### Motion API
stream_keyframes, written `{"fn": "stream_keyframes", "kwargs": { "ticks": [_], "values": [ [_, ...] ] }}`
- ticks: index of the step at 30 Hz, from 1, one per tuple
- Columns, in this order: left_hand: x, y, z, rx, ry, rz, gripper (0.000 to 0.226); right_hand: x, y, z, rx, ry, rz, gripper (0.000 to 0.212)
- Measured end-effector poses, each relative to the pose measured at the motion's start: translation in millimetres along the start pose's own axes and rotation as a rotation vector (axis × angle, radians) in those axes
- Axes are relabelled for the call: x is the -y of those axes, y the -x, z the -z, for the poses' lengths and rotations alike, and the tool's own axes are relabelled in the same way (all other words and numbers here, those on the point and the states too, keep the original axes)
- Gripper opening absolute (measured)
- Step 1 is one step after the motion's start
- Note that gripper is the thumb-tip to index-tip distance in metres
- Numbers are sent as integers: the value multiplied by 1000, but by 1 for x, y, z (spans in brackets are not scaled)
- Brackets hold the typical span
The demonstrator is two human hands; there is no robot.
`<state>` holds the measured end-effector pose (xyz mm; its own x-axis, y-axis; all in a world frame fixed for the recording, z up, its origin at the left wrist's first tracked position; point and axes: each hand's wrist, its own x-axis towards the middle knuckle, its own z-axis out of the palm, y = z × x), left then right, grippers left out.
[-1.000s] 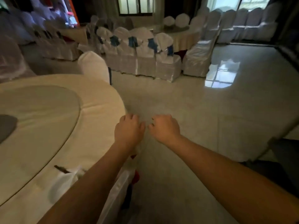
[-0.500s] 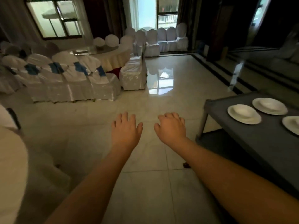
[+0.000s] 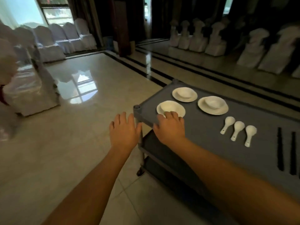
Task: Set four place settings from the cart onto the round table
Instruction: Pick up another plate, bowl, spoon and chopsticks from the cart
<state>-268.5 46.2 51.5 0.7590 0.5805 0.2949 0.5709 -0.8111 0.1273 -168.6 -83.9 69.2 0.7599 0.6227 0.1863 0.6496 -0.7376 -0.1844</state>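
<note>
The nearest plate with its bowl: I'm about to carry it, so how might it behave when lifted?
The bowl sits loose on the plate, so it may slide if tilted. Both look like glazed white ceramic: probably rigid, slippery and breakable. The right hand reaches its near rim alone; a grip with both hands seems safer.

Glossy white ceramic bowls [image 3: 170, 106] on a matt grey cart [image 3: 211, 143]; polished floor [image 3: 81, 111].

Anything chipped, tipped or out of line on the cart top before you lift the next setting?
Nothing stands out. On the cart, three plates each hold an upright bowl, three spoons lie parallel, chopsticks straight.
</note>
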Motion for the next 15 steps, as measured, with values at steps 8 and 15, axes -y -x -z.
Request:
{"fn": "stream_keyframes", "kwargs": {
  "ticks": [8, 15],
  "values": [
    [-48, -107, -33, 39, 109, -365, 55, -47, -46, 10, -39, 75, -412, 40],
    [-77, -137, -77, 164, 194, -461, 56, -76, -49, -14, 34, 74, -625, 42]
  ]
}}
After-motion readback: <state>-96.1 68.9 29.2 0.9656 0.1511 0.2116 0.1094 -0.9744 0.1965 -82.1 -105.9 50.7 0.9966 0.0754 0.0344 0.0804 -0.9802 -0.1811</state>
